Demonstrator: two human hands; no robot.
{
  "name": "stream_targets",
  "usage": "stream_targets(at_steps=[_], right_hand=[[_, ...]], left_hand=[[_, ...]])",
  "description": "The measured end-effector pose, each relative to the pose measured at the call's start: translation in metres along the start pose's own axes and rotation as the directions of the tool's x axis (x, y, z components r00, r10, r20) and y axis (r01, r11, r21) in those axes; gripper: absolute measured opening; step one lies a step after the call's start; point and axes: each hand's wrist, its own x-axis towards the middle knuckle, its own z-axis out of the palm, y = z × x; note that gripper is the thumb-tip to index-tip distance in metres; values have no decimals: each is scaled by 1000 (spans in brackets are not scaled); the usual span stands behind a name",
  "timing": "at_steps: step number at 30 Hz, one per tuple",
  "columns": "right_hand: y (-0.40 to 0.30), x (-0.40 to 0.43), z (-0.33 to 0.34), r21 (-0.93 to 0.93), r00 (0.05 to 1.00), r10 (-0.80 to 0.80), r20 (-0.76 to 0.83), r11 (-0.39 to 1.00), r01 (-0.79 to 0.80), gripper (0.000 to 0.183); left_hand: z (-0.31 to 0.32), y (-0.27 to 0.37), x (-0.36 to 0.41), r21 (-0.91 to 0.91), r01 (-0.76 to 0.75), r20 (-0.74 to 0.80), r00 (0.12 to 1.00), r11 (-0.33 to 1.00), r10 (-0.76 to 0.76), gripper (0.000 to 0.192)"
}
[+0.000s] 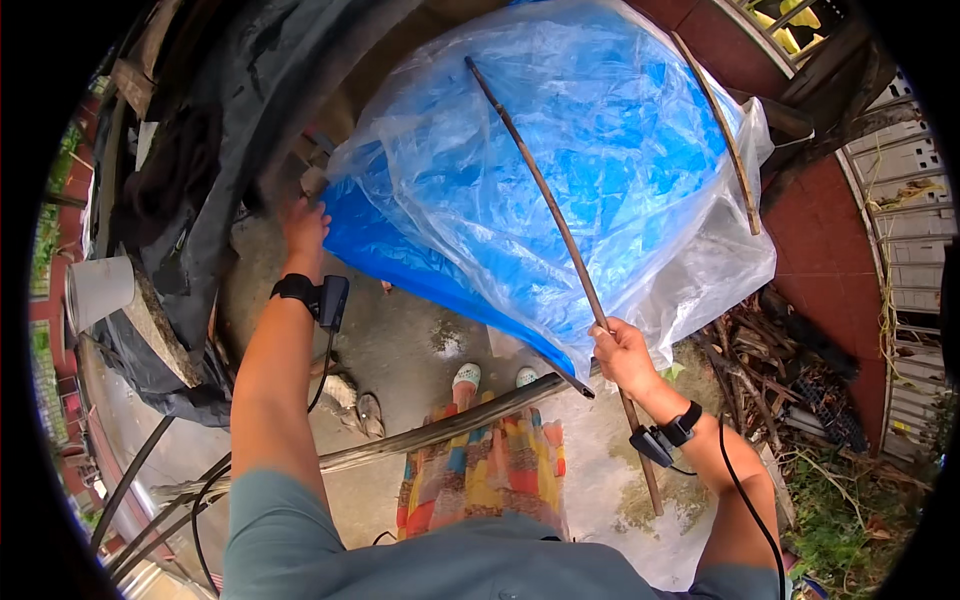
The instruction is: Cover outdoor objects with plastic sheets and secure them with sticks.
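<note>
My right hand grips a long thin wooden stick, which slants up and left across a clear plastic sheet. That crumpled sheet lies over a blue tarpaulin whose near edge runs down towards my right hand. My left hand is raised beside the tarpaulin's left corner, close to a black plastic sheet. Its fingers are blurred and partly hidden, so whether they hold anything is unclear. A second stick rests on the right side of the clear sheet.
A weathered wooden pole crosses in front of my legs. At left, a white container stands by the black sheet and boards. A heap of branches lies at right near a metal gate. Sandals sit on the concrete floor.
</note>
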Motion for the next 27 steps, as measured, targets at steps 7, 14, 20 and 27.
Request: stream_targets(at_steps=[7, 14, 20, 27], right_hand=[[-1, 3, -7, -330, 976, -203, -82, 929, 166, 15], [19, 89, 19, -537, 935, -355, 30, 783, 314, 18], [34, 128, 40, -621, 915, -400, 49, 705, 341, 19], [37, 119, 39, -648, 957, -255, 135, 708, 280, 23]], left_hand=[[4, -58, -82, 195, 233, 299, 911, 953, -284, 54], [19, -105, -124, 174, 209, 399, 879, 962, -263, 48], [-22, -130, -130, 129, 171, 383, 900, 977, -208, 40], [-48, -171, -167, 280, 305, 406, 822, 911, -400, 35]])
